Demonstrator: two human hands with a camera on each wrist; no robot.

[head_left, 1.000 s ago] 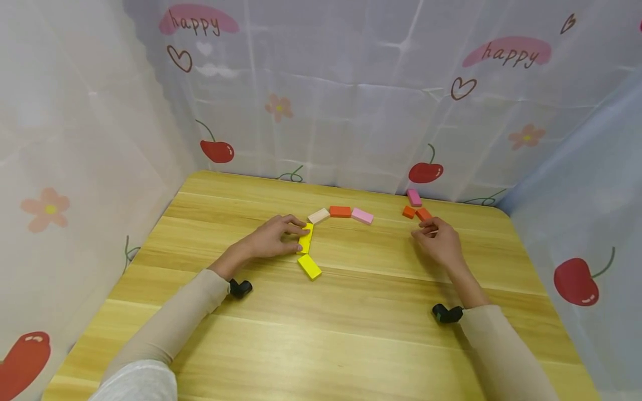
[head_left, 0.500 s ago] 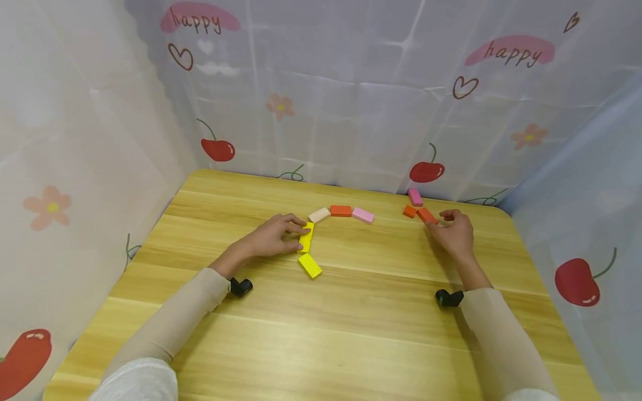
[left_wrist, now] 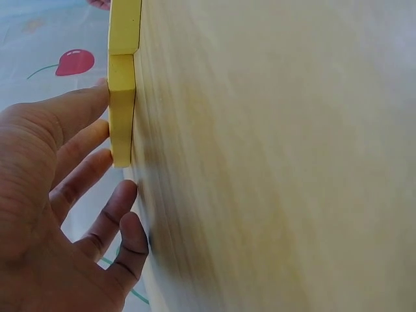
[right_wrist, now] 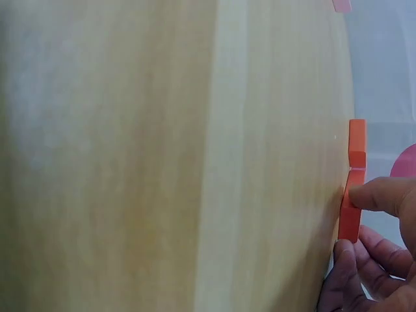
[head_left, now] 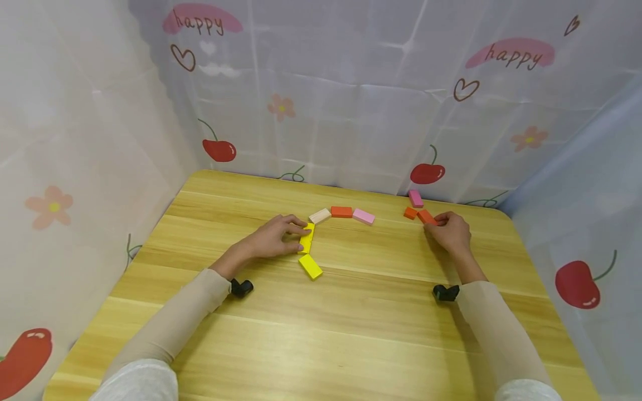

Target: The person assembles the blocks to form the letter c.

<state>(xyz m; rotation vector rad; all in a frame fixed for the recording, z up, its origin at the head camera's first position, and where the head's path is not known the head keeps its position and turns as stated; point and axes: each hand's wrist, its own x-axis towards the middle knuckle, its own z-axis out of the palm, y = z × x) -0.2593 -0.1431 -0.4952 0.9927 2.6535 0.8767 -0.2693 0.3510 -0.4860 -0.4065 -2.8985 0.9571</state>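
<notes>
In the head view, my left hand (head_left: 275, 238) rests its loosely bent thumb and fingertips on a yellow block (head_left: 307, 238) lying flat. A second yellow block (head_left: 310, 267) lies against its near end, angled to the right. The left wrist view shows fingertips (left_wrist: 101, 158) touching the top edge of the farther yellow block (left_wrist: 122, 114). Over on the right, my right hand (head_left: 453, 231) pinches an orange-red block (head_left: 427, 216) between thumb and fingers. In the right wrist view the thumb lies on the side of that orange-red block (right_wrist: 350, 224), and fingertips meet its end.
A beige block (head_left: 320, 215), a red-orange block (head_left: 341, 211) and a pale pink block (head_left: 363, 216) continue the curve from the yellow ones. A small orange block (head_left: 410, 213) and a pink block (head_left: 415, 198) lie by my right hand. Printed curtains (head_left: 351, 128) border the wooden table (head_left: 321, 334).
My right hand moved right and around the orange-red block's end, and its fingers have now closed in on that block. My left hand has stayed on the yellow block.
</notes>
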